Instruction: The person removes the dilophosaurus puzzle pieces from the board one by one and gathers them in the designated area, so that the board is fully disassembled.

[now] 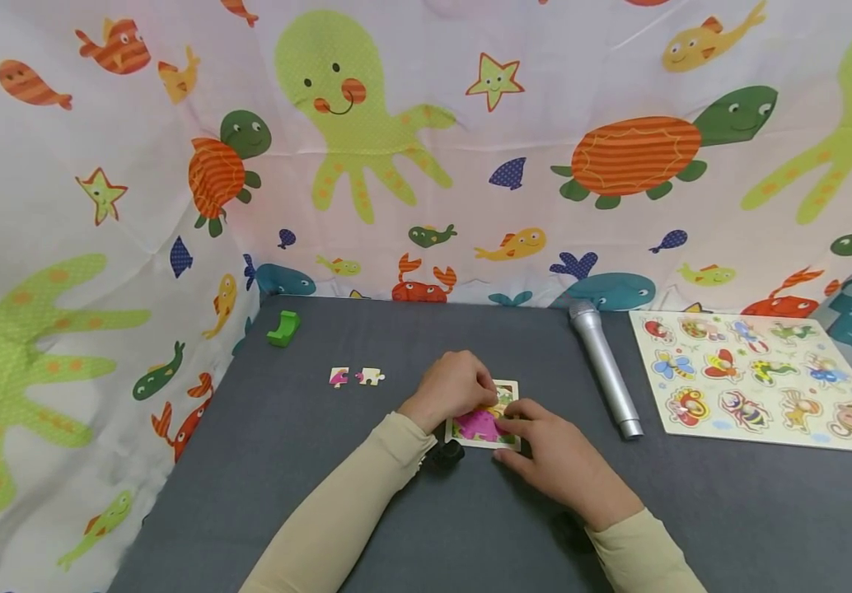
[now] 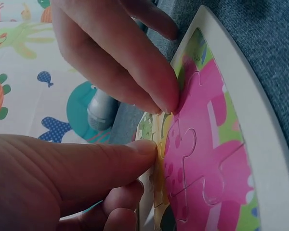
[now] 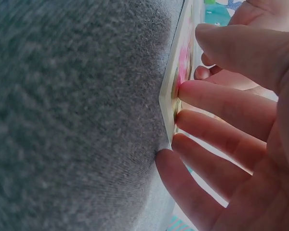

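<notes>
Dark grey surface (image 1: 396,338), cloth-like in texture, bounded at the back and on the left by a white fabric backdrop (image 1: 426,33) printed with octopuses, turtles, fish, crabs and whales. Toward the far left corner, a small green block (image 1: 283,330) with a curved hollow. Nearer the middle, a pink-and-white piece (image 1: 339,377) just beside a mostly pale piece (image 1: 371,376), the two apart. To the right, a silver microphone (image 1: 606,366), lying aslant with head toward the backdrop; beyond it, a pale board (image 1: 756,432) bearing twelve small animal pictures in three rows. At centre, on the surface beneath and between the two hands, a framed jigsaw puzzle (image 1: 476,426) with a large pink figure. Left grip (image 1: 451,389): narrow, fingers curled, over the puzzle's upper left, thumb tip at a yellow part; pinching of a piece not determinable from these views. Right grip (image 1: 555,451): wide, fingers extended and spread, fingertips touching the puzzle's right side, thumb near its lower edge. Beige sleeves (image 1: 355,498) on both forearms.
</notes>
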Tool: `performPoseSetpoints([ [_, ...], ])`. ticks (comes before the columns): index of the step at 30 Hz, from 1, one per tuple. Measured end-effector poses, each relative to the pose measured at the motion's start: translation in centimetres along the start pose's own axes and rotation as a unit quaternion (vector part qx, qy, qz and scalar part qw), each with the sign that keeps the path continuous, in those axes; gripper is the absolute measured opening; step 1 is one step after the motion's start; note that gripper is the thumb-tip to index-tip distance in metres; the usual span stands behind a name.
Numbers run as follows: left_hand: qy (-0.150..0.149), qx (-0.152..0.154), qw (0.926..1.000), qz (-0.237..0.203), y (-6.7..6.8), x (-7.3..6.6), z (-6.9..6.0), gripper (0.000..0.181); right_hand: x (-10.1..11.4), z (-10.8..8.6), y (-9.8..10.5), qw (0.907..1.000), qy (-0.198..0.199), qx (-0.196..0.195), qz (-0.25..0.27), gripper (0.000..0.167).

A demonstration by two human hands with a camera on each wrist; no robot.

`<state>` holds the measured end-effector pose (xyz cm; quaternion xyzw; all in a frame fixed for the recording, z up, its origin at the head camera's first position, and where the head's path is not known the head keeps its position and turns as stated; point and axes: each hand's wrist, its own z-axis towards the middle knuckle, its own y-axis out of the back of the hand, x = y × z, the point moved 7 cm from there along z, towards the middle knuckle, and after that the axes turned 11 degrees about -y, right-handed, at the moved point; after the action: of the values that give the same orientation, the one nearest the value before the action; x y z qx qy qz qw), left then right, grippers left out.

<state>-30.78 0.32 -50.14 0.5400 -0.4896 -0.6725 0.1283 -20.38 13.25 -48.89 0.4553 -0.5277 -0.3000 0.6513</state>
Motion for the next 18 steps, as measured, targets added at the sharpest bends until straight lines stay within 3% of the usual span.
performPoseSetpoints([
  [18,-0.008,0.003,0.9996,-0.027,-0.26,0.17,0.13,0.013,-0.11,0.14,0.15,0.9999,-0.001,0.012,-0.003,0.035],
])
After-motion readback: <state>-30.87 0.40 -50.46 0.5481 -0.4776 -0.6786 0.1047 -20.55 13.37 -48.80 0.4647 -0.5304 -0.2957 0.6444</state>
